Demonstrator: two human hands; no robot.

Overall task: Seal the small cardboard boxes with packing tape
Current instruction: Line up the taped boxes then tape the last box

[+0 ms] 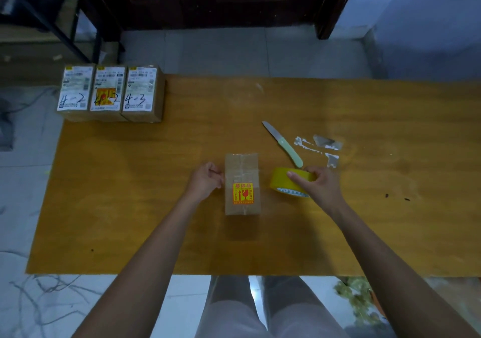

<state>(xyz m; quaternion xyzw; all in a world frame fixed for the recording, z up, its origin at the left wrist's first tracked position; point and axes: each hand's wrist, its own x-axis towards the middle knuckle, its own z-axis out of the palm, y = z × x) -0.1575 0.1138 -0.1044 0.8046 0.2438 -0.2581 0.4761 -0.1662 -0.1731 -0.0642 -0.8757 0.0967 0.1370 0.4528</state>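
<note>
R hand (pixel 316 185) grips tape roll (pixel 282 181), L hand (pixel 205 181) curled beside box (pixel 242 184); knife (pixel 283 143) just behind roll.

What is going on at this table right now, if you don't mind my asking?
A person is taping small cardboard boxes shut. The left hand steadies a box with a fragile sticker at the middle of the wooden table, while the right hand grips a yellow tape roll beside it. A green-handled knife lies just beyond. Three labelled boxes sit in a row at the far left corner.
</note>
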